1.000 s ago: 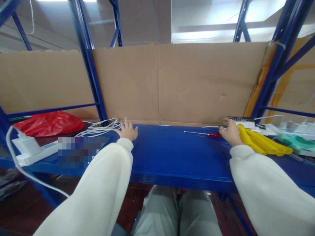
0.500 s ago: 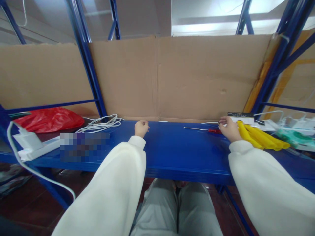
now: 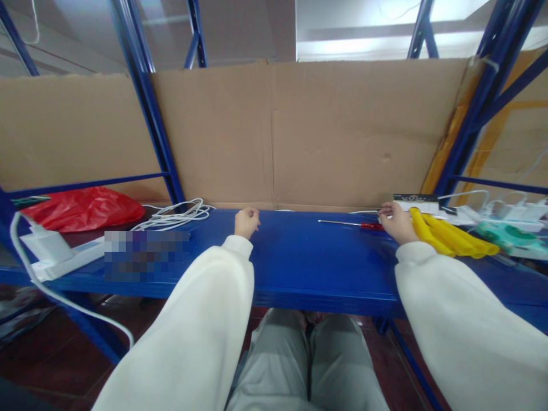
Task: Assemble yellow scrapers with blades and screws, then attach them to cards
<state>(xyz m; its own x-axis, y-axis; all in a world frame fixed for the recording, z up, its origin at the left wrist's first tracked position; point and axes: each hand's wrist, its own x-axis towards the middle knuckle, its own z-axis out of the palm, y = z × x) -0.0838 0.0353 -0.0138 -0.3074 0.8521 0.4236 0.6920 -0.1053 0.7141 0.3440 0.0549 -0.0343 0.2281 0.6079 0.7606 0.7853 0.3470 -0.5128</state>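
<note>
My left hand [image 3: 247,222] rests on the blue shelf top [image 3: 299,262] left of the middle, fingers curled in, with nothing showing in them. At the right, my right hand [image 3: 397,221] lies by the handle end of a screwdriver [image 3: 371,226] with a red handle and a long thin metal shaft. Its fingers are bent but somewhat apart; they seem to lie beside the handle rather than around it. The screwdriver lies flat, its shaft pointing left, the end of its handle hidden by the hand. Several yellow rolls or tubes [image 3: 454,234] lie close by the right wrist.
A cardboard panel [image 3: 317,137] stands along the back between blue posts. At left are a coiled white cable [image 3: 182,214], a red plastic bag [image 3: 92,208] and a white power strip [image 3: 71,260]. A black-and-white box [image 3: 415,202] and green wrapped item [image 3: 509,237] sit at right.
The view has shifted very slightly. Both hands and the screwdriver stay in the same places on the shelf.
</note>
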